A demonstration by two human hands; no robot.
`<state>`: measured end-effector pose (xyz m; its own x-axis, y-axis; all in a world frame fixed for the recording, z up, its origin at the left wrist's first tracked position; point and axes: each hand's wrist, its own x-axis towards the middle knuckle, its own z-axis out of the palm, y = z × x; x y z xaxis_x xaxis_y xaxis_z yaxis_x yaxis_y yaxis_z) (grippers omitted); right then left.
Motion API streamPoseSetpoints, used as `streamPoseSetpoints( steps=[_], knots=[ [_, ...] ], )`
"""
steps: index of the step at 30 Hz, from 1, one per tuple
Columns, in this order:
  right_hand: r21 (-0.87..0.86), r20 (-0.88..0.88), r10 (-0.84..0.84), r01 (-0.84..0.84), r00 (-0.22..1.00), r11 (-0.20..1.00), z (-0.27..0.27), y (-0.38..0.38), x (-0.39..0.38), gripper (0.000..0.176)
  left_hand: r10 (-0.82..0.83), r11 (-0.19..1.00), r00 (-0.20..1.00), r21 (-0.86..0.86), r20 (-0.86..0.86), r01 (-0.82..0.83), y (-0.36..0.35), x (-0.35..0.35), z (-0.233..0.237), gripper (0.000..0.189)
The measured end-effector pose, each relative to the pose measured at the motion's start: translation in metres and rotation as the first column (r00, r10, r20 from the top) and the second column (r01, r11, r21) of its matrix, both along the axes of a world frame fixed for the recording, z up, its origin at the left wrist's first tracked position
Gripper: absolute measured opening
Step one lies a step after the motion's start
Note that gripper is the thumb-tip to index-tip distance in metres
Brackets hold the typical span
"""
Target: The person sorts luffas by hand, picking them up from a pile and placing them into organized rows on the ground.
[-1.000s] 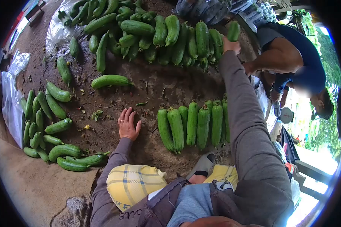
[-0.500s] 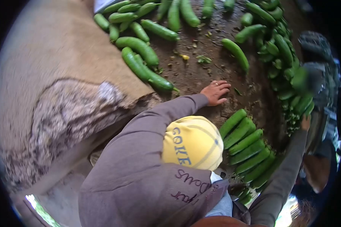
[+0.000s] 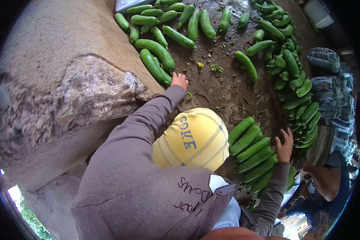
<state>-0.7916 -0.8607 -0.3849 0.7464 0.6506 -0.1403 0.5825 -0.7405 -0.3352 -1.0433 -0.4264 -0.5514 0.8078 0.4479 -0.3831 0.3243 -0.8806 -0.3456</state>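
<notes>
My left hand lies over the lower end of a long green cucumber, its fingers bent round it. The stem pokes out past the hand, and the thumb is hidden. My right hand is raised with fingers apart and nothing in it. It is just right of a neat row of cucumbers laid side by side. Beyond it on the right is a heap of cucumbers. One single cucumber lies on the bare soil between the groups.
A rough stone-like block fills the left side. More cucumbers are scattered at the top. Plastic-wrapped bundles stand at the right, with another person's arm below them. Rounded yellow cloth with lettering fills the near middle.
My left hand has moved left from the soil onto the cucumber's end. My right hand has come away from the heap toward the row. The view has shifted slightly.
</notes>
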Motion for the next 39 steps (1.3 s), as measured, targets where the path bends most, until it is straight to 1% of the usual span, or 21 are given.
streamPoseSetpoints(
  steps=[3, 5, 6, 8, 9, 10, 12, 14, 16, 18, 19, 20, 21, 22, 24, 27, 29, 34, 35, 37, 39],
  knots=[
    [0.161, -0.061, 0.065, -0.054, 0.996, 0.985, 0.005, 0.038, -0.010, 0.040, 0.176, 0.976, 0.984, -0.134, 0.027, -0.171, -0.001, 0.010, 0.011, 0.024],
    [0.316, -0.149, 0.091, -0.039, 0.985, 0.948, 0.016, 0.062, -0.018, 0.037, 0.228, 0.952, 0.941, -0.259, 0.250, -0.162, 0.005, 0.020, 0.034, 0.027],
    [0.372, -0.397, 0.002, 0.159, 0.918, 0.914, 0.018, 0.075, -0.026, 0.037, 0.254, 0.933, 0.894, -0.337, 0.370, -0.126, 0.006, 0.023, 0.064, 0.033],
    [0.319, -0.811, -0.071, 0.541, 0.581, 0.778, 0.019, 0.105, -0.041, 0.039, 0.318, 0.873, 0.715, -0.486, 0.623, 0.036, -0.001, 0.034, 0.122, 0.049],
    [0.264, -0.936, 0.030, 0.644, 0.350, 0.718, 0.009, 0.118, -0.047, 0.042, 0.358, 0.831, 0.570, -0.531, 0.739, 0.166, -0.011, 0.043, 0.149, 0.059],
    [0.175, -0.984, 0.151, 0.727, 0.100, 0.664, -0.001, 0.132, -0.053, 0.046, 0.293, 0.809, 0.586, -0.522, 0.755, 0.269, -0.024, 0.053, 0.179, 0.063],
    [0.073, -0.892, 0.390, 0.776, -0.231, 0.627, 0.013, 0.172, -0.074, 0.047, 0.124, 0.695, 0.545, -0.465, 0.829, 0.549, -0.055, 0.076, 0.197, 0.069],
    [-0.005, -0.764, 0.549, 0.854, -0.339, 0.520, 0.000, 0.190, -0.070, 0.045, -0.045, 0.543, 0.480, -0.382, 0.876, 0.748, -0.069, 0.092, 0.200, 0.072],
    [-0.065, -0.736, 0.631, 0.954, -0.244, 0.293, -0.045, 0.176, -0.050, 0.040, -0.197, 0.433, 0.476, -0.360, 0.857, 0.826, -0.075, 0.101, 0.203, 0.074],
    [-0.059, -0.842, 0.500, 0.957, -0.201, 0.284, -0.032, 0.141, -0.023, 0.036, -0.023, 0.576, 0.501, -0.398, 0.865, 0.714, -0.054, 0.108, 0.199, 0.078],
    [-0.062, -0.886, 0.430, 0.963, -0.174, 0.261, -0.020, 0.121, -0.015, 0.034, 0.145, 0.687, 0.392, -0.378, 0.908, 0.620, -0.034, 0.115, 0.167, 0.076],
    [0.008, -0.941, 0.330, 0.974, -0.070, 0.228, -0.008, 0.098, -0.013, 0.035, 0.877, 0.241, 0.163, -0.706, 0.453, 0.666, -0.019, 0.125, 0.134, 0.070],
    [0.078, -0.977, 0.210, 0.977, 0.036, 0.198, 0.008, 0.072, -0.013, 0.035, 0.817, 0.557, 0.041, -0.806, 0.575, 0.199, 0.015, 0.116, 0.101, 0.068],
    [0.264, -0.963, 0.032, 0.912, 0.268, 0.314, 0.032, 0.051, -0.016, 0.043, 0.799, 0.575, 0.037, -0.746, 0.600, -0.335, 0.050, 0.107, 0.068, 0.067],
    [0.280, -0.905, -0.180, 0.860, 0.384, 0.426, 0.065, 0.002, -0.017, 0.049, 0.788, 0.487, 0.005, -0.618, 0.616, -0.618, 0.100, 0.104, 0.034, 0.079],
    [0.187, -0.776, -0.432, 0.823, 0.458, 0.537, 0.108, -0.087, -0.026, 0.055, 0.876, 0.228, -0.119, -0.618, 0.468, -0.753, 0.110, 0.107, 0.015, 0.099],
    [0.178, -0.740, -0.513, 0.862, 0.435, 0.475, 0.129, -0.138, -0.045, 0.054, 0.851, 0.089, -0.227, -0.556, 0.474, -0.826, 0.117, 0.091, 0.001, 0.105],
    [0.273, -0.528, -0.753, 0.918, 0.392, 0.287, 0.155, -0.240, -0.112, 0.061, 0.951, 0.126, -0.013, -0.425, 0.310, -0.896, 0.129, 0.072, -0.011, 0.094],
    [0.259, -0.437, -0.807, 0.915, 0.398, 0.311, 0.150, -0.258, -0.123, 0.057, 0.947, 0.124, -0.024, -0.431, 0.321, -0.894, 0.128, 0.072, -0.011, 0.092],
    [0.302, -0.519, -0.819, 0.949, 0.244, 0.091, 0.131, -0.277, -0.143, 0.058, 0.958, 0.059, -0.115, -0.573, 0.264, -0.818, 0.129, 0.073, -0.015, 0.087],
    [0.310, -0.467, -0.854, 0.947, 0.227, 0.082, 0.092, -0.309, -0.150, 0.061, 0.963, -0.052, -0.230, -0.744, 0.139, -0.666, 0.129, 0.069, -0.013, 0.083]
  ],
)
